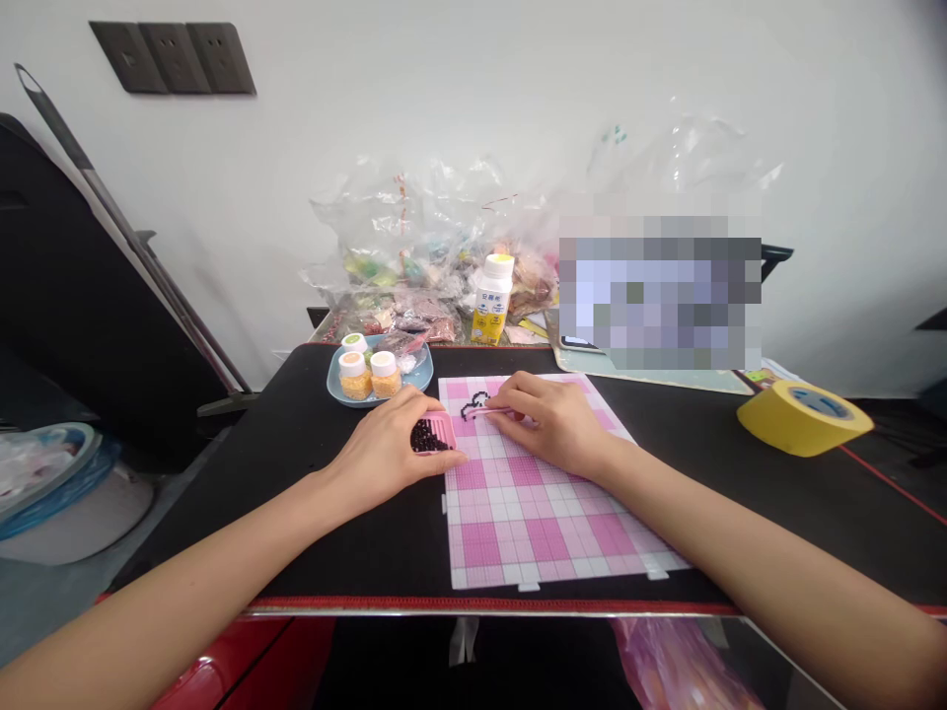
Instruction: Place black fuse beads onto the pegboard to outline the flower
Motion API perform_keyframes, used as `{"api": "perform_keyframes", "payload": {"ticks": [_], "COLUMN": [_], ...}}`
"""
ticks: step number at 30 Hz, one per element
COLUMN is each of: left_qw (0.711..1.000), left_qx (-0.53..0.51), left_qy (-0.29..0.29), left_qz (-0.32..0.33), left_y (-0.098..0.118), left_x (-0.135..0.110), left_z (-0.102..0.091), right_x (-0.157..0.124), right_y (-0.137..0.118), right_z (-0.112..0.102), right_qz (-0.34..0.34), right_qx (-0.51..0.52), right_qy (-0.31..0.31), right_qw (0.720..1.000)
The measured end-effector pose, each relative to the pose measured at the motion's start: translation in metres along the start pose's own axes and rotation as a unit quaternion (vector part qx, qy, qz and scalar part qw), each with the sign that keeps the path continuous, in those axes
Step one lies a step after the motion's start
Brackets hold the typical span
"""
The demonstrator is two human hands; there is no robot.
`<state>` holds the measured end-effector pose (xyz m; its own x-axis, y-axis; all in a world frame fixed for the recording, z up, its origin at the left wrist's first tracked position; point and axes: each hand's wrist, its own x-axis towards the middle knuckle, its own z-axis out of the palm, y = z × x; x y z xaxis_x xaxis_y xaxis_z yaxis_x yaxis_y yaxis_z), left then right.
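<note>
My left hand grips a small pink ridged tray, its thumb and fingers on opposite sides. Black beads lie heaped in the tray's left part. Pinched in my right hand is a pair of thin pink tweezers, partly covered by the fingers. The tip points left, at a curved outline of black beads on the pegboard. Pink and white checks cover this pegboard, which lies flat on the black mat. The tray overlaps the board's left edge.
Left of the board, a blue plate holds several white-capped jars and a plastic bag. Behind stand a white and yellow bottle and piled clear bags. A yellow tape roll sits right; a bin stands left.
</note>
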<state>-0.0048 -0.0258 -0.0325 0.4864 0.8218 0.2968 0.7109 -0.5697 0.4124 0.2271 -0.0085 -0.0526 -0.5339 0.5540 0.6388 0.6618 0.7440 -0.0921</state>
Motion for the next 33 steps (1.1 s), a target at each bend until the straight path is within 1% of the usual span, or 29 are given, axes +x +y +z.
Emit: {"api": "perform_keyframes", "payload": {"ticks": [6,23,33], "left_qw": [1.000,1.000,1.000], "left_qx": [-0.001,-0.009,-0.008], "left_qy": [-0.003,-0.007,-0.007], "left_qz": [-0.002,-0.009,-0.002], "left_y": [0.0005,0.0024,0.0019], "left_x": [-0.0014,-0.0015,-0.0010], "left_z": [0.0002,-0.0015,-0.0013], "right_x": [-0.0006,0.0000,0.0002], "right_y": [0.0007,-0.0005,-0.0011], "right_z": [0.0003,-0.0013,-0.0015], "right_qz": [-0.014,-0.008,-0.005], "right_qx": [-0.002,0.002,-0.007], "right_qy": [0.010,0.004,-0.004], "right_qw": [1.000,1.000,1.000]}}
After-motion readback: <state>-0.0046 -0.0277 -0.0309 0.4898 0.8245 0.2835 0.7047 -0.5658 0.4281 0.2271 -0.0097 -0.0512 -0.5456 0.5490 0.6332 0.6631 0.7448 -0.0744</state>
